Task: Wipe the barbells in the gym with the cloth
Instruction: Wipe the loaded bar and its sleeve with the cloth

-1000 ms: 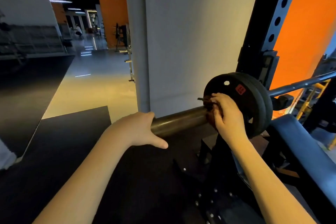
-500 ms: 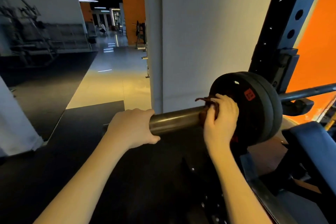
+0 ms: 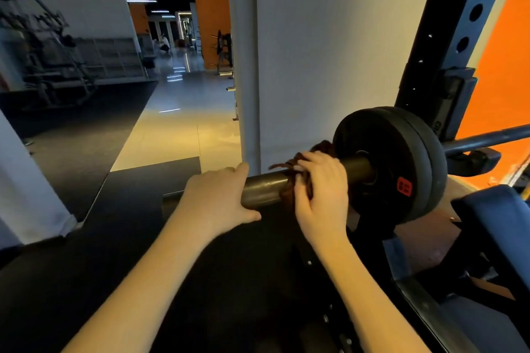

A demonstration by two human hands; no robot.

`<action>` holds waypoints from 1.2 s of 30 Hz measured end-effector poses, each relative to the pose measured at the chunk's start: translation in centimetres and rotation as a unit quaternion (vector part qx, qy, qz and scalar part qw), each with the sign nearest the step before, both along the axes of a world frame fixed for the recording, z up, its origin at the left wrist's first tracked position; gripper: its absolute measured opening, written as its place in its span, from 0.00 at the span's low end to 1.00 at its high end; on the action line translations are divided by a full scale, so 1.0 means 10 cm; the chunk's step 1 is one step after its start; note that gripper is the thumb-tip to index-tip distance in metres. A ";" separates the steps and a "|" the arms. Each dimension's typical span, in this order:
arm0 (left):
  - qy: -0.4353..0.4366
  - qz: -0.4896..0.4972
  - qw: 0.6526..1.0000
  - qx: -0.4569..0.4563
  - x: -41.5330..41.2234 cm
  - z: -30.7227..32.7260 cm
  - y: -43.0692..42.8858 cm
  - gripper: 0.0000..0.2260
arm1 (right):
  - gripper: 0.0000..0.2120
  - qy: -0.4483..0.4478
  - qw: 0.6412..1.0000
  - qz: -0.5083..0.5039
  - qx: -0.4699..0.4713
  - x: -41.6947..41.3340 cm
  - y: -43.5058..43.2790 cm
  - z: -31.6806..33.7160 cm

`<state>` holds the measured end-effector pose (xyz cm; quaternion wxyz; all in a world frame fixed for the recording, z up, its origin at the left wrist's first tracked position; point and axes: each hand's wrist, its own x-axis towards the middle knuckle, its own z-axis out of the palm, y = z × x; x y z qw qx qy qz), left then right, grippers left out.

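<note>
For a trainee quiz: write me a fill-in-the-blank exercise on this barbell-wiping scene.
1. The cloth lies on the barbell sleeve under the ____ hand.
2. The left hand grips the sleeve's outer ____.
3. The label on the weight plates is coloured ____.
Missing words: right; end; red.

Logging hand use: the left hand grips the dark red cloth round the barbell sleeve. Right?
No, the right hand grips the dark red cloth round the barbell sleeve; the left hand holds the sleeve's bare end. The head view shows it.
</note>
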<state>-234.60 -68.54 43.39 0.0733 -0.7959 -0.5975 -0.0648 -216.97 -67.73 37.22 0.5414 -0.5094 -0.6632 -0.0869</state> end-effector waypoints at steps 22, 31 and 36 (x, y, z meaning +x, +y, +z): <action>0.066 0.003 0.966 0.249 0.05 -0.37 -0.03 0.25 | 0.14 0.054 0.993 -0.107 -0.015 0.10 0.11 0.01; -0.042 -0.022 0.997 -0.062 -0.17 0.10 0.05 0.32 | 0.14 0.017 0.997 -0.073 -0.014 0.47 0.19 0.15; -0.027 0.005 0.998 -0.058 -0.15 0.03 0.04 0.25 | 0.14 -0.034 0.999 -0.003 0.016 -0.03 0.02 0.03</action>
